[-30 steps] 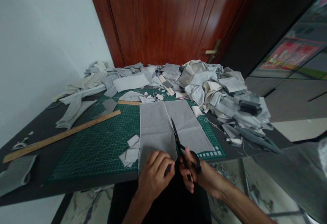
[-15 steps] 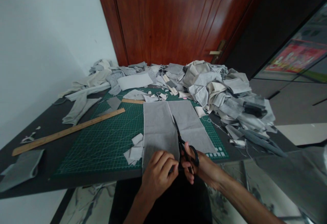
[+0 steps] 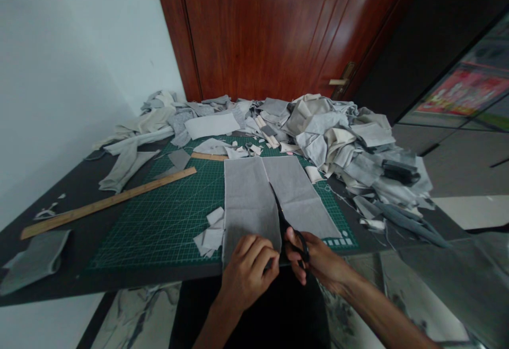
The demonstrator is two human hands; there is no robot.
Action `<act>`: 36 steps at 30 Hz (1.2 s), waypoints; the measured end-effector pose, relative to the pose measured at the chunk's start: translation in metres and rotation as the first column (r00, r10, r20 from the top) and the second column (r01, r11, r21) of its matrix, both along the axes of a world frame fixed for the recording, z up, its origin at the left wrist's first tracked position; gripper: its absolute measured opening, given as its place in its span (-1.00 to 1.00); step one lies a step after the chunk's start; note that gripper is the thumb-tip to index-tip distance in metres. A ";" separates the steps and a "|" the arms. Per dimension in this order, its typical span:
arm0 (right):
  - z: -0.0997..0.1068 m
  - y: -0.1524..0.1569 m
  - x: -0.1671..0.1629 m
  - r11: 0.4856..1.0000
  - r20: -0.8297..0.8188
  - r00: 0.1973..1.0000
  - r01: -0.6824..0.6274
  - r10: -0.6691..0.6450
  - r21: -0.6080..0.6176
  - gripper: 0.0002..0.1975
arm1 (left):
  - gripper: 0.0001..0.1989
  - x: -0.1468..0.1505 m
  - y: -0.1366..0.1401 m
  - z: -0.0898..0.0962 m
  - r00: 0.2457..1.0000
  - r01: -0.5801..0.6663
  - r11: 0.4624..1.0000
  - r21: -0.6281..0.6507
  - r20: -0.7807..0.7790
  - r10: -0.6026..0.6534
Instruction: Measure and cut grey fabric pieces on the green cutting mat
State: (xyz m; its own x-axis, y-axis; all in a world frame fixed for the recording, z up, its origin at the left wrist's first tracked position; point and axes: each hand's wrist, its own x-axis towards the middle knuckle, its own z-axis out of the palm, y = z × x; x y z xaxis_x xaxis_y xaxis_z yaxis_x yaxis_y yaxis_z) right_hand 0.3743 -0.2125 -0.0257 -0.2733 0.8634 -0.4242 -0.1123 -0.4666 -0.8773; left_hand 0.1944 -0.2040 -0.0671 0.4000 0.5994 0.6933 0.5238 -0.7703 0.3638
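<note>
A grey cloth panel (image 3: 248,195) lies on the green cutting mat (image 3: 167,232), split by a slit from its near edge towards a pale line at the far side. My right hand (image 3: 314,256) is closed around the handles of black scissors (image 3: 279,212), whose blades point away from me inside the slit. My left hand (image 3: 250,267) is closed, pinching the near edge of the cloth just left of the scissors. Its fingertips partly hide what they grip. Small pale fabric pieces (image 3: 212,235) lie beside the panel's left edge.
A wooden ruler (image 3: 111,201) slants across the mat's left side. Heaped fabric scraps (image 3: 342,131) line the back and right. A folded grey cloth (image 3: 37,259) lies at the table's left front. Behind stands a wooden door (image 3: 278,31).
The scissor handles have come closer together in my right hand, with the blades still in the slit. My left hand keeps its pinch. The whole view has shifted slightly.
</note>
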 end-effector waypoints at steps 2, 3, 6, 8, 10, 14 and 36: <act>-0.001 0.001 0.002 1.000 0.009 1.000 -0.008 0.008 -0.005 -0.34 | -0.86 0.000 0.000 0.002 1.000 -0.002 1.000 0.003 0.002 0.002; -0.001 0.001 0.003 1.000 0.005 1.000 -0.009 0.009 -0.014 -0.35 | -0.85 0.001 0.000 0.002 1.000 0.001 1.000 0.003 0.007 -0.001; 0.000 0.002 0.003 0.998 -0.043 0.999 0.006 -0.009 -0.070 -0.36 | -0.86 0.001 0.000 0.002 1.000 0.009 1.000 -0.008 0.015 -0.009; 0.001 0.003 0.003 0.991 -0.107 0.994 0.023 -0.037 -0.129 -0.36 | -0.86 0.000 0.001 0.001 1.000 0.017 1.000 -0.009 0.017 -0.017; 0.004 0.004 0.004 0.985 -0.162 0.986 0.015 -0.043 -0.174 -0.33 | -0.86 0.000 0.001 0.000 1.000 0.023 1.000 -0.008 0.018 -0.023; 0.009 0.013 0.006 0.980 -0.170 0.985 -0.025 -0.009 -0.196 -0.31 | -0.86 -0.001 0.000 0.000 0.999 0.038 0.999 -0.004 0.030 -0.038; 0.012 0.066 0.031 0.979 -0.119 0.987 -0.123 0.105 -0.160 -0.35 | -0.88 -0.001 -0.001 -0.001 0.997 0.031 0.999 0.018 0.070 -0.032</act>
State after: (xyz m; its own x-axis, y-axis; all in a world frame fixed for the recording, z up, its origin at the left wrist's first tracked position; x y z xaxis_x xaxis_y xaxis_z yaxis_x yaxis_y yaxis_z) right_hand 0.4052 -0.1466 -0.0137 -0.4183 0.7439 -0.5212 -0.1407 -0.6200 -0.7719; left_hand 0.1932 -0.2053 -0.0682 0.3682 0.5749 0.7306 0.4724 -0.7926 0.3856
